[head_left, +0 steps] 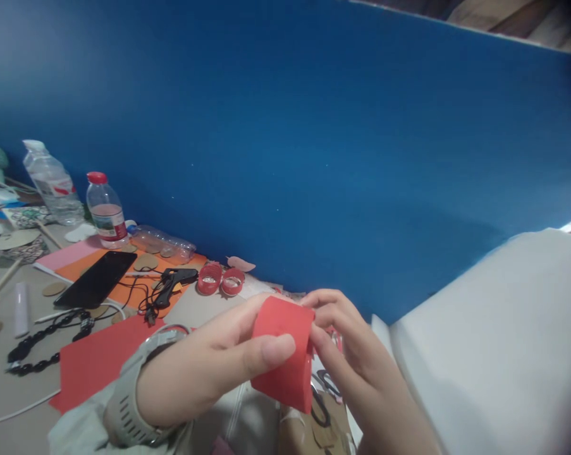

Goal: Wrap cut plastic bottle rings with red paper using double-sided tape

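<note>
A curved red paper roll (282, 316) is held up in front of me, a little above the table. My left hand (233, 354) is closed around it, with the thumb pressed flat on its near face and the other fingers mostly hidden behind. At its right edge, the fingertips of my right hand (346, 347) are bent and gripping the rim. Most of the roll's inside is out of sight. Below my left wrist lies a flat sheet of red paper (95, 354).
A black glue gun (171, 287), two small red rings (220, 279), a black phone (96, 278) and a bead bracelet (33, 366) lie to the left. Behind them stand two plastic bottles (107, 215) by the blue partition (285, 126). Scissors (320, 407) lie under my hands.
</note>
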Tool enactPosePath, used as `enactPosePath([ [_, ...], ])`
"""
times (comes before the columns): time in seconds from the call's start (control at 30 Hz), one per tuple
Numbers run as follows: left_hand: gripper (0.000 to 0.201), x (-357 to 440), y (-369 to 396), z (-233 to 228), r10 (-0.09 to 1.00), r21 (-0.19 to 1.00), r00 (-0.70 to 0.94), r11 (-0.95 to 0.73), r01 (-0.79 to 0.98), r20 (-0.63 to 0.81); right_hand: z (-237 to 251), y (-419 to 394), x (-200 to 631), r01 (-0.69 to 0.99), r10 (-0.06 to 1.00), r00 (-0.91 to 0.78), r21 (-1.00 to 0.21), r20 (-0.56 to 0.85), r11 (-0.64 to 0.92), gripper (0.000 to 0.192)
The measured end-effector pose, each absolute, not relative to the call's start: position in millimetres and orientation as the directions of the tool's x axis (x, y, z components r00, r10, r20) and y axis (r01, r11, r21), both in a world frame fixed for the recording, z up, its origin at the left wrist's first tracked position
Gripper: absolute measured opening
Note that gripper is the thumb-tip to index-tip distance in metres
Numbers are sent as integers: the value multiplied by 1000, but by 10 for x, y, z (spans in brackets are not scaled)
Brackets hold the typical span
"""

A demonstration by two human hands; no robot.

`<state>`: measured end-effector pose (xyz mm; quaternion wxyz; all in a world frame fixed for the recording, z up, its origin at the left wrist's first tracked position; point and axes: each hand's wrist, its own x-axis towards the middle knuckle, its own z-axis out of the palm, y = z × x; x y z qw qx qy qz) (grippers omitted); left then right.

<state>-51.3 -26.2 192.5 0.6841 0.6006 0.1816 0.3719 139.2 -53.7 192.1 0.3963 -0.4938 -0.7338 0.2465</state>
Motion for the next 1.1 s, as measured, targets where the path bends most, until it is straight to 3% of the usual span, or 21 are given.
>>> enactPosePath([
  [0.33, 27, -538, -199, 1882, 750, 986, 640, -109, -125, 164, 1880, -477, 1382, 656, 896, -222, -621, 385, 430, 17],
  [0.77, 36, -481, -100, 1856, 656, 955, 702, -109, -277, 278, 1883, -501, 1314, 595, 907, -160, -696, 389, 403, 22],
  [0.93, 30, -499, -86, 1769, 710, 940, 666, 15, -340, 229, 1864, -462, 1289, 612, 913, -107, -698, 394, 373, 23],
  [1.1, 32, -545, -65, 1697, 767, 938, 622, 83, -335, 154, 1857, -468, 1239, 498, 918, -77, -783, 389, 373, 28],
])
